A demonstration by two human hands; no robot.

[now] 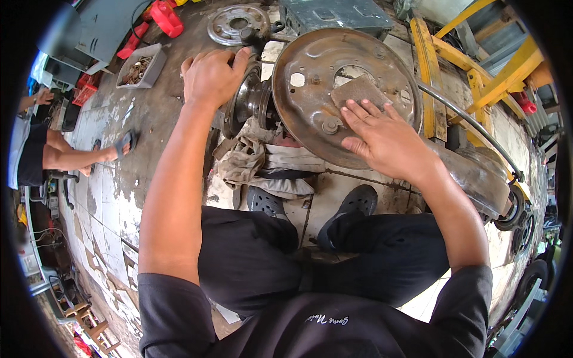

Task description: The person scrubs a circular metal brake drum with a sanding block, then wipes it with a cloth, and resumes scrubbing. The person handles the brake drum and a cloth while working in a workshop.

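Observation:
A large rusty brake backing plate (304, 65) stands tilted in front of me, with holes and bolts on its face. My right hand (382, 140) lies against it, fingers pressing a brown piece of sandpaper (360, 89) flat to the metal near the centre hole. To the left, my left hand (212, 77) curls over the top of a dark metal axle hub (243, 98); its fingertips on the far side are hidden. A thick axle tube (471, 176) runs off to the right behind my right forearm.
Crumpled rags (245, 158) lie on the floor below the plate. A yellow metal frame (430, 77) stands at the right. Behind are a round metal disc (230, 27) and a dark case (334, 15). A bin of small parts (141, 67) and another person's leg (83, 155) are at left.

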